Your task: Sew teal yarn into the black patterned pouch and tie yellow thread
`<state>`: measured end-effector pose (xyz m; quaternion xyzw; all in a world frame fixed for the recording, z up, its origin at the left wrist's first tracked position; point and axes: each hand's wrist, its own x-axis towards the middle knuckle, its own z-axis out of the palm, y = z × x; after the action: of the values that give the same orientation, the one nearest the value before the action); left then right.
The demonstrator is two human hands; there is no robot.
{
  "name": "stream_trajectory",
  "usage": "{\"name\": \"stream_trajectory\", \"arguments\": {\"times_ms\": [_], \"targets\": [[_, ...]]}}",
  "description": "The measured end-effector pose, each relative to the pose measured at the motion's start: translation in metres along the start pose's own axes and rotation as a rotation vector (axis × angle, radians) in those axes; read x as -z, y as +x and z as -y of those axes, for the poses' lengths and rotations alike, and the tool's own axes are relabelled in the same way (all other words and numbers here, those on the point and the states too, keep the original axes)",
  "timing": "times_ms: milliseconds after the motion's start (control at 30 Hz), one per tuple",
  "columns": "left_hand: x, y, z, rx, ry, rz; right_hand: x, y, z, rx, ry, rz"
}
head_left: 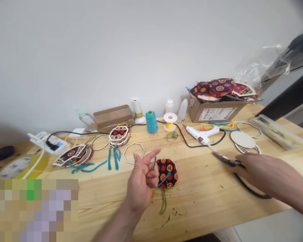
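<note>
Near the middle of the table, my left hand (pixel 143 174) is closed on a short blue cord (pixel 155 162), its index finger stretched out. Right beside it lies a rounded patterned fabric piece (pixel 169 171), black with red and orange motifs, with a blue strand across it and a green cord loop (pixel 163 203) below. Over on the right, my right hand (pixel 247 168) is on dark-handled scissors (pixel 226 159), whose blades point left toward the white glue gun (pixel 202 134). Its fingers are partly hidden behind the back of the hand.
A cardboard box (pixel 214 111) of patterned fabric stands at the back right, beside a clear tray (pixel 280 132). A blue thread cone (pixel 151 122) and yellow spool (pixel 170 122) stand at the back. Stacked ornaments (pixel 118 136), a wooden octagon ring (pixel 134 144) and a power strip (pixel 50 143) lie left.
</note>
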<state>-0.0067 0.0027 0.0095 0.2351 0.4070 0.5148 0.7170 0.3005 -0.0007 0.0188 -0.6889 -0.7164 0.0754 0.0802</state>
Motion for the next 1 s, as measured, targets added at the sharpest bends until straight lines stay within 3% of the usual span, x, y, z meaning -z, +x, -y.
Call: {"name": "stream_trajectory", "arguments": {"times_ms": [100,200,300,600,700,1000], "targets": [[-0.001,-0.002,0.001,-0.012,0.018,0.017,0.003,0.01,0.059,0.109,0.38,0.153],[-0.002,-0.002,0.003,-0.017,0.025,0.026,-0.007,0.022,0.115,0.162,0.827,0.35],[-0.002,-0.002,0.004,-0.02,0.027,0.025,-0.021,0.032,0.146,0.133,1.104,0.461],[-0.006,-0.006,0.005,-0.001,-0.009,0.043,-0.03,0.038,0.164,0.144,1.402,0.666],[-0.005,-0.006,0.005,0.03,-0.038,0.028,-0.031,0.039,0.164,0.13,1.331,0.56],[-0.003,-0.001,0.005,0.079,-0.044,0.039,-0.028,0.056,0.155,0.32,0.967,0.265]]}}
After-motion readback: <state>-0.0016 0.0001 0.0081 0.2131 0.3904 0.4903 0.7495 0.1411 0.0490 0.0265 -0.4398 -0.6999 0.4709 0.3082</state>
